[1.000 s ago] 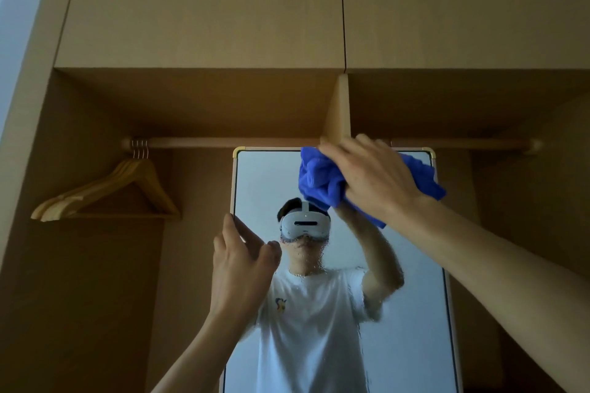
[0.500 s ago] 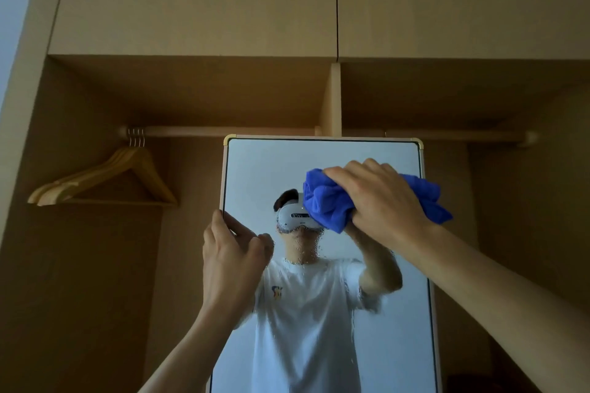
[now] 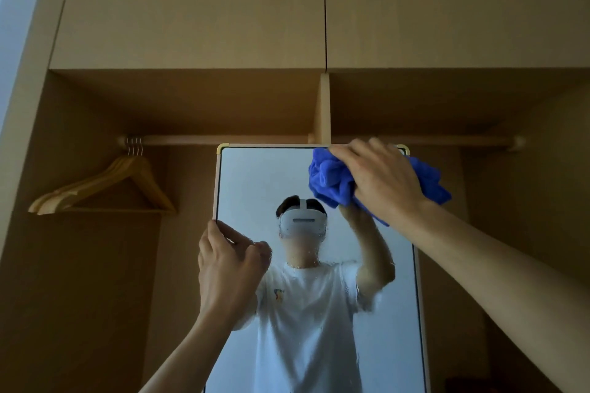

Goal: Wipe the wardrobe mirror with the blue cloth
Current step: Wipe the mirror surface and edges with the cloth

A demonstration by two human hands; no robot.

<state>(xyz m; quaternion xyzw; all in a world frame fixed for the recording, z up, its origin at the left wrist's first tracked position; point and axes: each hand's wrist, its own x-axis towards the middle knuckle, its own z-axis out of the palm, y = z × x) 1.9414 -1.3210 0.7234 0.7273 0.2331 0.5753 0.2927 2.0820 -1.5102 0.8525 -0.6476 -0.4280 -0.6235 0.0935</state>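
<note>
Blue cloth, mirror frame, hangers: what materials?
Blue cloth: soft plush fabric, probably microfibre; it bunches in thick matte folds.
Mirror frame: pale smooth strip with brass-coloured corner caps; metal or plastic, unclear.
Hangers: likely light wood; tan matte finish.

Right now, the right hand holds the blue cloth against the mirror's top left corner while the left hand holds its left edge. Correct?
No: the head view shows the right hand holding the blue cloth at the top right corner of the mirror.

Bunched blue cloth [image 3: 332,180] against upright mirror's [image 3: 255,182] top-right corner
</note>
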